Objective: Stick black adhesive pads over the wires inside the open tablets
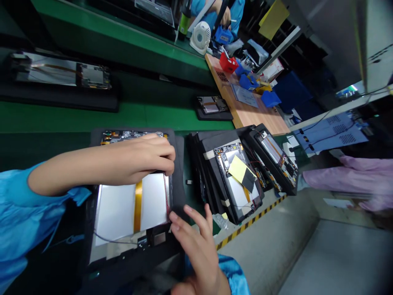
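Observation:
An opened tablet [116,209] lies on a black foam pad [177,180] in front of me, showing two silver-white battery cells, an orange flex strip [138,207] and a circuit board [123,135] along its far edge. My left hand [150,157] reaches across the board with its fingers curled down at the tablet's right side. Whatever is between those fingertips is hidden. Thin red wires [167,196] run along that side just below them. My right hand [198,241] has its fingers spread, with fingertips by the tablet's lower right edge; I see nothing in it.
To the right stands a stack of foam pads and opened tablets [236,192], one bearing a yellow note [238,169]. More opened units [92,76] lie on the green line behind. A small white fan [201,37] and a co-worker's hand [225,16] are beyond. A pink sleeve [334,174] shows at right.

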{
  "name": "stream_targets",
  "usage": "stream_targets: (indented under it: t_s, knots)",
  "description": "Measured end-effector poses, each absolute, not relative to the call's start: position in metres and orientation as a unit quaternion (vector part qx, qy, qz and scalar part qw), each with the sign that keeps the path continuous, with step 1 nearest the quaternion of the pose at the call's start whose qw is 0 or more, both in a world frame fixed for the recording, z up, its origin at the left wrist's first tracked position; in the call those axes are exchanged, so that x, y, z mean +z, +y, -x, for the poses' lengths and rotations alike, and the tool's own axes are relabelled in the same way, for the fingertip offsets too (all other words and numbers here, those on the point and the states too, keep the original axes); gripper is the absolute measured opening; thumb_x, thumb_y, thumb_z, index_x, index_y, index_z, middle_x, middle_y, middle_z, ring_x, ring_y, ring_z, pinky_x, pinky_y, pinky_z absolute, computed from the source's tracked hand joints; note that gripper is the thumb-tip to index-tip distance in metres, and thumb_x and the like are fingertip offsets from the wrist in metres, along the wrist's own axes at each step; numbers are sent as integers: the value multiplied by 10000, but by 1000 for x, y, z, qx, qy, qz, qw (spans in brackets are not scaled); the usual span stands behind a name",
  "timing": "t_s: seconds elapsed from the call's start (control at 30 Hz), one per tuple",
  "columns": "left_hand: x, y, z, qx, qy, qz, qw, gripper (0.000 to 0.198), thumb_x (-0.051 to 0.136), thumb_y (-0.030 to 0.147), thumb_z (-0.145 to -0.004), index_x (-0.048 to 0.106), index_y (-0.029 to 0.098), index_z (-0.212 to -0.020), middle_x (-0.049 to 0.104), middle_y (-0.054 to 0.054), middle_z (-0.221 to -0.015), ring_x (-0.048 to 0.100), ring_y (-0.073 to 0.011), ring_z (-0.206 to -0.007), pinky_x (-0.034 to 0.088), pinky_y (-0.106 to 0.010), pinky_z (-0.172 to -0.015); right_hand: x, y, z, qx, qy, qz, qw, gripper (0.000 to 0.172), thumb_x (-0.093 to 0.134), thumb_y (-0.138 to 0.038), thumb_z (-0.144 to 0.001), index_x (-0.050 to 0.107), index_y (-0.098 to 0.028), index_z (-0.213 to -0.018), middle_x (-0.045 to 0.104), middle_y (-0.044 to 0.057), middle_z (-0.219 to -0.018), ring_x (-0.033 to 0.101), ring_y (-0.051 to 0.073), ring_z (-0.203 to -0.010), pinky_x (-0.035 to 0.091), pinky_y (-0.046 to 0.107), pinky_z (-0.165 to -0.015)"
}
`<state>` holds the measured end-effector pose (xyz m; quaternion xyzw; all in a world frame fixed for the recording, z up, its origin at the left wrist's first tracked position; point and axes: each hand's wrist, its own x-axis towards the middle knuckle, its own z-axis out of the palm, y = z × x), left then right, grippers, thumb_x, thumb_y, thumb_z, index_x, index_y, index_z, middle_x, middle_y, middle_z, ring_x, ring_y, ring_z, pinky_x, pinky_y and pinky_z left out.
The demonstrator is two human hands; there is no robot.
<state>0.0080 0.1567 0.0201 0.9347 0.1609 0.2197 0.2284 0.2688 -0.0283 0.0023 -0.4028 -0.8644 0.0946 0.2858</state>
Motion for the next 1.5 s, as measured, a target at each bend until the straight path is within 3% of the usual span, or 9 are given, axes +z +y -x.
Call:
stream_targets:
  t_s: [0.13, 0.3, 0.37, 0.53, 0.63, 0.97, 1.27, 1.5]
  knots:
    - [19, 158, -8, 228, 164, -931, 233, 369, 387, 59, -967, 683, 273, -914, 667, -33, -984, 580, -213, -908, 396, -368, -844, 12, -24, -262, 95, -875, 393, 266, 845, 632, -695, -953, 460, -144, -1571, 735, 100, -1389, 598, 304, -1432, 58, 477, -1361]
    - [26, 148, -13, 237, 164, -932, 221, 342, 458, 40, -913, 702, 279, -930, 686, -39, -1031, 605, -241, -976, 420, -388, -874, 15, -20, -261, 149, -887, 389, 202, 848, 468, -697, -1036, 309, -140, -1654, 568, 133, -1582, 356, 320, -1595, 160, 586, -1331]
    - [33, 138, -17, 229, 141, -936, 227, 378, 461, 6, -877, 709, 282, -947, 700, -45, -1040, 617, -253, -1001, 435, -398, -878, 11, -21, -265, 164, -886, 383, 204, 840, 378, -726, -1047, 304, -154, -1658, 566, 136, -1585, 324, 333, -1606, 207, 605, -1318]
    - [45, 122, -26, 173, 105, -934, 294, 226, 581, 82, -952, 722, 253, -906, 678, -34, -876, 621, -215, -853, 477, -329, -780, 2, -32, -273, 145, -836, 409, 336, 656, 341, -656, -1084, 470, -209, -1547, 739, 129, -1383, 581, 302, -1449, 374, 530, -1267]
    - [43, 124, -28, 166, 95, -935, 300, 183, 626, 141, -982, 693, 241, -844, 675, -31, -873, 623, -206, -853, 475, -310, -783, 3, -35, -274, 125, -829, 418, 349, 635, 407, -679, -1060, 559, -201, -1450, 785, 123, -1293, 655, 298, -1366, 396, 503, -1255]
    - [35, 131, -32, 146, 96, -948, 265, 242, 517, 122, -1016, 569, 216, -799, 621, -39, -888, 532, -204, -778, 406, -348, -734, 11, -25, -262, 91, -875, 374, 294, 647, 542, -681, -1014, 624, -146, -1368, 730, 121, -1397, 572, 265, -1459, 308, 413, -1308]
    - [42, 136, -41, 125, 98, -956, 246, 187, 637, 142, -982, 599, 194, -806, 624, -30, -891, 546, -207, -822, 373, -361, -777, 6, -25, -267, 86, -892, 343, 284, 675, 455, -687, -1049, 582, -135, -1417, 749, 100, -1370, 421, 262, -1565, 251, 478, -1329]
    - [35, 137, -46, 126, 84, -955, 255, 180, 608, 143, -1002, 589, 200, -833, 622, -34, -900, 547, -212, -840, 368, -356, -788, 6, -20, -266, 86, -894, 325, 297, 522, 538, -586, -1059, 686, -138, -1282, 807, 64, -1245, 588, 229, -1432, 280, 443, -1329]
